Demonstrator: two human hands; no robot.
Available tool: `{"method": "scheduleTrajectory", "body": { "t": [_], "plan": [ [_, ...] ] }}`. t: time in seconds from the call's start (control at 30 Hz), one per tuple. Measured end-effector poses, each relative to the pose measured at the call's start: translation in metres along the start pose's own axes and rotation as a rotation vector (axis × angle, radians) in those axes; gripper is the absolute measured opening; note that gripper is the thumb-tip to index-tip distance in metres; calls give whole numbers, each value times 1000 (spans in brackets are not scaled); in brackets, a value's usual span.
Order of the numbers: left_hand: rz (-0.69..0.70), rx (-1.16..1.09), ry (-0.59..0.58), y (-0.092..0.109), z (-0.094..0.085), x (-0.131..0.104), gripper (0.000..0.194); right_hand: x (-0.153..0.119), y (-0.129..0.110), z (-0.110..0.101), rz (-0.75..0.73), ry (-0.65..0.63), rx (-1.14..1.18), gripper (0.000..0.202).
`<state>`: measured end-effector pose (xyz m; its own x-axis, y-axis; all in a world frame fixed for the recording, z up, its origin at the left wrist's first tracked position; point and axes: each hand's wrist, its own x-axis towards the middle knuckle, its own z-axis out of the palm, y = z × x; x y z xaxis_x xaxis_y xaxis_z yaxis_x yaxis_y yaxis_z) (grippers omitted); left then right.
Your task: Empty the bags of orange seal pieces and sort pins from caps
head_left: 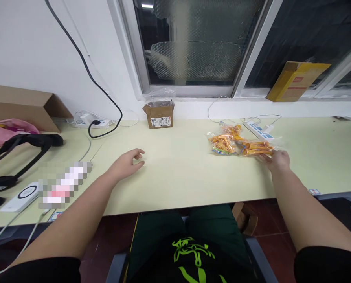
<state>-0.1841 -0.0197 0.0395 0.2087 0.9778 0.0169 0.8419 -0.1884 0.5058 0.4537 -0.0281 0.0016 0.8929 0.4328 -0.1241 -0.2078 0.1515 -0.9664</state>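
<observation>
My left hand [128,164] hovers over or rests on the left part of the pale table, fingers loosely curved and thumb apart, with nothing in it. At the right, my right hand [278,160] is closed on the right end of a clear plastic bag of orange tube-like parts [256,148]. Its fingertips are partly hidden by the hand and slightly blurred. Touching that bag on its left lies another clear bag of orange plastic pieces [223,144], with a colourful printed strip along its bottom. More orange pieces in clear wrap [232,129] lie just behind.
Behind the bags sits a white power strip [259,131]. A small open carton [160,116] stands by the wall. At left are another power strip [103,124], a black cable [83,59], a black headset frame [24,139] and a white charger [23,196]. The table [175,173] ends near my lap.
</observation>
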Motion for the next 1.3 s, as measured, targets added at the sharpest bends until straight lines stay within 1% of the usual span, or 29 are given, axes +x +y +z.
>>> {"method": "scheduleTrajectory", "body": {
  "t": [0.03, 0.07, 0.13, 0.2, 0.23, 0.27, 0.3, 0.37, 0.47, 0.5, 0.57, 0.63, 0.7, 0.77, 0.9, 0.97, 1.03, 1.1, 1.13, 1.2, 1.23, 1.3],
  "plan": [
    [12, -85, -5, 6, 7, 3, 49, -3, -1, -3, 3, 17, 25, 27],
    [18, -170, -13, 11, 14, 5, 47, -7, -2, -5, -34, 31, 55, 27],
    [14, -334, -42, 22, 26, 10, 46, -18, -5, -9, -186, 45, 155, 24],
    [10, -491, -89, 37, 39, 17, 46, -35, -9, -7, -304, 4, 280, 22],
    [9, -577, -119, 45, 46, 20, 46, -47, -11, -3, -330, -36, 333, 22],
    [3, -670, -161, 55, 53, 24, 48, -60, -12, 5, -313, -106, 364, 23],
    [-11, -775, -209, 66, 60, 28, 50, -76, -13, 14, -274, -186, 378, 25],
    [-50, -994, -295, 87, 76, 38, 55, -111, -9, 40, -182, -326, 383, 26],
    [-134, -1314, -367, 111, 94, 54, 62, -165, 10, 87, 21, -592, 357, 26],
    [-156, -1397, -380, 116, 98, 60, 62, -180, 19, 103, 87, -673, 354, 28],
    [-183, -1501, -390, 118, 103, 75, 58, -204, 40, 133, 200, -786, 351, 33],
    [-222, -1533, -338, 114, 103, 91, 55, -219, 61, 157, 278, -895, 323, 41],
    [-269, -1519, -257, 104, 100, 108, 54, -224, 78, 173, 321, -958, 291, 47],
    [-304, -1479, -171, 91, 95, 123, 54, -222, 91, 181, 362, -1005, 269, 48],
    [-313, -1310, -73, 71, 80, 145, 54, -206, 101, 180, 507, -1109, 189, 52],
    [-250, -1204, -71, 66, 72, 152, 53, -196, 101, 177, 544, -1085, 160, 56],
    [-159, -1076, -87, 62, 66, 156, 52, -188, 101, 175, 550, -1021, 160, 55],
    [-74, -854, -80, 61, 60, 158, 49, -184, 101, 174, 548, -981, 157, 52],
    [-30, -708, -50, 62, 57, 158, 48, -182, 102, 175, 543, -978, 147, 51],
    [55, -415, 50, 65, 52, 157, 45, -182, 103, 176, 513, -988, 123, 50],
    [88, -308, 97, 67, 50, 156, 43, -183, 105, 177, 486, -995, 111, 50],
    [122, -202, 181, 72, 47, 154, 38, -184, 108, 179, 416, -999, 80, 49]
  ]
}}
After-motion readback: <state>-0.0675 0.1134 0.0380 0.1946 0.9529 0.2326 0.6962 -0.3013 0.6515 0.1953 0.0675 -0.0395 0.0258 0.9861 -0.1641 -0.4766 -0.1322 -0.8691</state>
